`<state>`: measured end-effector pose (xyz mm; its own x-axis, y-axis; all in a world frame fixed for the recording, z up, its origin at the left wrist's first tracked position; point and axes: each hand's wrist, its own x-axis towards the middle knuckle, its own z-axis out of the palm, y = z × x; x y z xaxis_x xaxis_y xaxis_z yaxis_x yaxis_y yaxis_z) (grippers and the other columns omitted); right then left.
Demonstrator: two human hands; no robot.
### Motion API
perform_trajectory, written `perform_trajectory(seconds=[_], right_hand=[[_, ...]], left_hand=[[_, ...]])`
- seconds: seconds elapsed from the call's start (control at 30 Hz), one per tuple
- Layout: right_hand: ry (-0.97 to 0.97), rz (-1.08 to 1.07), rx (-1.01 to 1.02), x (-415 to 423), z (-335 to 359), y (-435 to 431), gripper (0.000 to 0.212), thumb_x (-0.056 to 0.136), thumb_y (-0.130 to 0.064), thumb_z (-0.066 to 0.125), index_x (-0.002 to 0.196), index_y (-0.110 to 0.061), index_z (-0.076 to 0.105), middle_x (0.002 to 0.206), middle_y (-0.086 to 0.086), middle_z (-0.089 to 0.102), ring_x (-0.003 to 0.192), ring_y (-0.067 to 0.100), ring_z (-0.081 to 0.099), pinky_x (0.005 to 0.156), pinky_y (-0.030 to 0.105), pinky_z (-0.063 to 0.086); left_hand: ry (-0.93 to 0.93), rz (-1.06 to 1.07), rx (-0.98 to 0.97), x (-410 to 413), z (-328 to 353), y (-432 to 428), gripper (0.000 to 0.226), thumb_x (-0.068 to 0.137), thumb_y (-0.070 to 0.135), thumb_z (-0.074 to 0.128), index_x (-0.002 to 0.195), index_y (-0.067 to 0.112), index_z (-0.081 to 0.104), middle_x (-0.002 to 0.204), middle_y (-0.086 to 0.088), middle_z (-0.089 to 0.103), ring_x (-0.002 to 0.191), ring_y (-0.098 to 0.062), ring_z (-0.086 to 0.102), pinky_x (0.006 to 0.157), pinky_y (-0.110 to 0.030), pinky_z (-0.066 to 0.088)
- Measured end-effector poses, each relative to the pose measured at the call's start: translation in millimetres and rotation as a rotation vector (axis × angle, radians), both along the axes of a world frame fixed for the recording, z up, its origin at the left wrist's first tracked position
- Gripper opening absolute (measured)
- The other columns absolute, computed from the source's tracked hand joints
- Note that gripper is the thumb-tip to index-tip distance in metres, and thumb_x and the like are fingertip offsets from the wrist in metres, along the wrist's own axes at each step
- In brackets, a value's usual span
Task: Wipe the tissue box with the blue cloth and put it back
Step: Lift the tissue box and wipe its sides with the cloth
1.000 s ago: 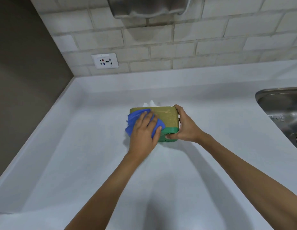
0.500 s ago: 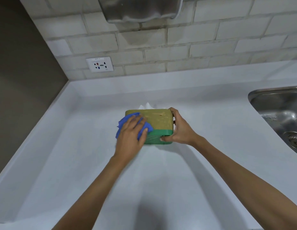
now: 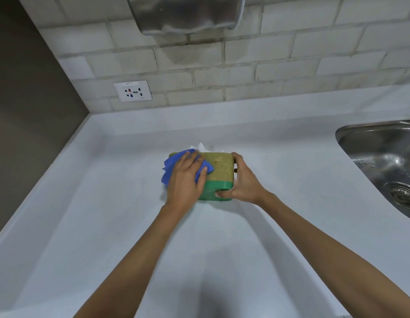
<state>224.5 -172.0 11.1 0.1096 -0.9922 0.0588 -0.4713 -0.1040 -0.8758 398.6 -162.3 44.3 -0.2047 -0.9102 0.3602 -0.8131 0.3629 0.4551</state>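
Note:
A tissue box (image 3: 222,171) with an olive-gold top and a green lower band sits on the white counter (image 3: 107,214), a white tissue (image 3: 200,146) poking up behind it. My left hand (image 3: 184,182) presses the blue cloth (image 3: 170,167) flat onto the left half of the box, fingers spread over the cloth. My right hand (image 3: 241,183) grips the box's right end, thumb on the near green side and fingers wrapped over the far right corner. The left end of the box is hidden under the cloth and hand.
A steel sink (image 3: 383,161) with a drain lies at the right edge. A wall socket (image 3: 132,91) sits on the tiled backsplash, a metal wall-mounted unit (image 3: 188,14) hangs above, and a dark side wall (image 3: 27,111) bounds the counter on the left.
My left hand slid the blue cloth leftward across the box top, then back up toward the far left corner. The right hand kept its grip on the box.

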Motion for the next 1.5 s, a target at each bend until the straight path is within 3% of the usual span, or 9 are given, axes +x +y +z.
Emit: perform_trajectory(seconds=[0.13,0.23,0.4,0.6,0.83,1.0,1.2,1.37,1.5], right_hand=[[-0.021,0.007,-0.003,-1.8,-2.5,1.0,0.100,0.046,-0.033,0.081,0.130,-0.024,0.028,0.118,-0.006,0.052,0.102,0.018,0.058,0.087,0.033,0.052],[0.004,0.022,-0.030,-3.3,-2.8,2.0,0.106,0.045,-0.033,0.085,0.133,-0.021,0.027,0.122,-0.004,0.051,0.103,0.015,0.056,0.086,0.028,0.050],[0.009,-0.015,-0.002,-1.1,-3.0,-0.1,0.103,0.046,-0.033,0.083,0.132,-0.023,0.027,0.118,-0.007,0.051,0.100,0.015,0.055,0.082,0.023,0.047],[0.007,0.011,-0.023,-9.8,-3.3,1.3,0.103,0.046,-0.036,0.082,0.132,-0.021,0.027,0.122,-0.007,0.051,0.099,0.010,0.053,0.084,0.023,0.044],[-0.012,-0.058,-0.024,-2.2,-6.1,2.2,0.103,0.045,-0.035,0.084,0.132,-0.025,0.029,0.126,-0.006,0.047,0.103,0.013,0.053,0.085,0.028,0.047],[0.015,-0.068,-0.119,-2.1,-8.1,4.4,0.092,0.054,-0.032,0.079,0.132,-0.020,0.032,0.126,-0.006,0.048,0.100,0.010,0.056,0.082,0.028,0.047],[0.018,-0.078,-0.072,-2.7,-13.7,4.4,0.111,0.045,-0.032,0.088,0.137,-0.022,0.026,0.126,-0.010,0.045,0.102,0.007,0.048,0.083,0.023,0.038],[0.168,-0.168,-0.225,9.2,-2.8,3.3,0.077,0.072,-0.033,0.070,0.137,-0.017,0.033,0.131,0.003,0.047,0.106,0.026,0.058,0.087,0.042,0.047],[0.510,-0.312,-0.385,24.7,3.3,3.3,0.060,0.082,-0.038,0.045,0.136,-0.012,0.040,0.131,0.007,0.052,0.125,0.029,0.044,0.111,0.054,0.017]], left_hand=[[-0.057,-0.185,-0.019,-33.3,-1.2,14.6,0.035,0.092,0.016,0.054,0.122,-0.001,0.060,0.136,-0.018,0.055,0.134,-0.033,0.042,0.114,-0.040,0.029],[-0.152,-0.286,-0.077,-4.7,-6.3,26.5,0.037,0.088,0.018,0.057,0.121,0.001,0.062,0.132,-0.017,0.058,0.129,-0.033,0.048,0.110,-0.041,0.033],[-0.011,-0.070,0.019,-16.3,3.8,0.6,0.035,0.093,0.015,0.053,0.124,-0.001,0.058,0.138,-0.017,0.053,0.135,-0.029,0.042,0.116,-0.033,0.024],[-0.139,-0.320,-0.043,-17.8,-4.4,22.6,0.036,0.089,0.018,0.057,0.120,0.003,0.063,0.133,-0.014,0.059,0.131,-0.027,0.046,0.110,-0.033,0.028],[0.099,0.129,0.020,-46.5,7.1,-1.5,0.037,0.095,0.015,0.048,0.130,0.002,0.053,0.140,-0.019,0.050,0.134,-0.030,0.041,0.116,-0.037,0.025],[-0.093,0.099,0.042,-78.2,-4.8,-3.6,0.044,0.097,0.032,0.039,0.140,0.020,0.042,0.153,-0.007,0.033,0.142,-0.023,0.026,0.118,-0.038,0.016],[0.111,0.618,0.130,-35.2,1.2,-24.3,0.039,0.096,0.034,0.040,0.131,0.022,0.053,0.152,-0.004,0.034,0.131,-0.033,0.037,0.110,-0.045,0.024],[0.139,0.290,-0.004,-83.5,-4.7,1.6,0.042,0.095,0.030,0.044,0.134,0.017,0.049,0.153,-0.008,0.034,0.139,-0.036,0.028,0.114,-0.049,0.022],[0.375,0.359,-0.078,-80.0,-11.2,7.5,0.038,0.096,0.024,0.046,0.133,0.013,0.051,0.148,-0.015,0.039,0.136,-0.034,0.034,0.113,-0.049,0.025]])
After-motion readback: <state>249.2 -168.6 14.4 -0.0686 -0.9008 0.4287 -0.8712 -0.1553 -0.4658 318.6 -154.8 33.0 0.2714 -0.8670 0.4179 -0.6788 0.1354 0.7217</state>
